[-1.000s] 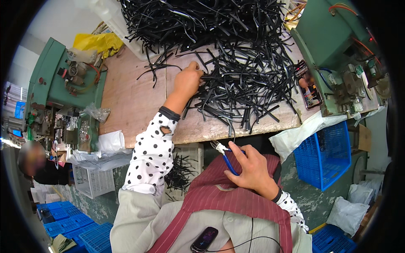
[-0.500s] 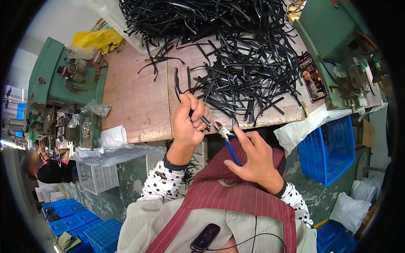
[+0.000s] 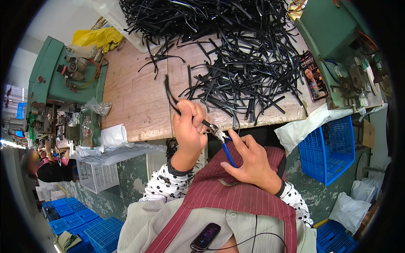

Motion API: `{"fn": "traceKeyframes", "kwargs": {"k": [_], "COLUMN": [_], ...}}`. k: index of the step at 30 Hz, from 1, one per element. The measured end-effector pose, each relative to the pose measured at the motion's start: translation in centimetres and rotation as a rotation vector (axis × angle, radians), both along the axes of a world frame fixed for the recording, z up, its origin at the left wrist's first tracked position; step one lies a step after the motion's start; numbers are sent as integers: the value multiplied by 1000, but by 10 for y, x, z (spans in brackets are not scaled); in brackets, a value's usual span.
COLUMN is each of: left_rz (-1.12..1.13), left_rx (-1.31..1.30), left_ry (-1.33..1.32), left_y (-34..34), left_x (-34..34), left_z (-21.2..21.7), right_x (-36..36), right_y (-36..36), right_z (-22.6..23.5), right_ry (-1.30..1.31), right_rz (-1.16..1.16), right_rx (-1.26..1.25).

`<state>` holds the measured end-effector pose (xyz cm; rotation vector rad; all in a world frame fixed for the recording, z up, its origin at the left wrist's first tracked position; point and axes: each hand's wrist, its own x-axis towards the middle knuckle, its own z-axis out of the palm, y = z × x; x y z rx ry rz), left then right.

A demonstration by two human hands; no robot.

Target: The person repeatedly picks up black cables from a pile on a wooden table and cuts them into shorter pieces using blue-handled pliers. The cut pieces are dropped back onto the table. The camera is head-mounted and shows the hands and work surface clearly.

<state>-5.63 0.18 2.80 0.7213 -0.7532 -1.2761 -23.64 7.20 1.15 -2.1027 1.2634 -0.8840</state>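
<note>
My left hand [image 3: 188, 128] is closed around thin black strips [image 3: 168, 90] that look like eyeglass temples. Their long ends stick up past my fingers, and one short end [image 3: 205, 123] points right. That end meets the metal jaws of blue-handled cutting pliers [image 3: 219, 134]. My right hand [image 3: 257, 164] holds the pliers by the handles, thumb on one side and fingers on the other. Just beyond both hands, a loose spread of similar black strips [image 3: 253, 76] covers part of the wooden table [image 3: 135, 92].
A larger heap of black strips [image 3: 202, 21] lies at the back by a white bin [image 3: 122, 21]. Green machines flank the table at left [image 3: 59, 88] and right [image 3: 329, 29]. A phone [image 3: 313, 78] leans at right. Below stands a blue crate [image 3: 327, 149]. Another person [image 3: 55, 168] is far left.
The strips in my left hand have tilted and shifted left at their top ends. The short end and the plier jaws have come together; the pliers moved slightly left.
</note>
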Motion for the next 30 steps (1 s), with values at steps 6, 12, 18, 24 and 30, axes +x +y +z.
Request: {"fn": "traceKeyframes", "kwargs": {"k": [6, 12, 18, 24, 30], "left_rz": [-460, -646, -185, 227, 12], "left_rx": [167, 133, 202, 84, -409], "left_ry": [261, 303, 82, -1127, -1827], "left_y": [-17, -22, -8, -59, -135], "left_x": [26, 33, 19, 57, 127], "left_z": [-7, -15, -19, -26, -57], "right_x": [-5, -7, -1, -6, -9], "right_y": [-3, -5, 1, -2, -1], "right_z": [10, 9, -10, -12, -11], "right_ry": [85, 133, 62, 96, 88], "right_rz": [22, 49, -10, -126, -96], "right_rx": [-75, -125, -2, -45, -39]}}
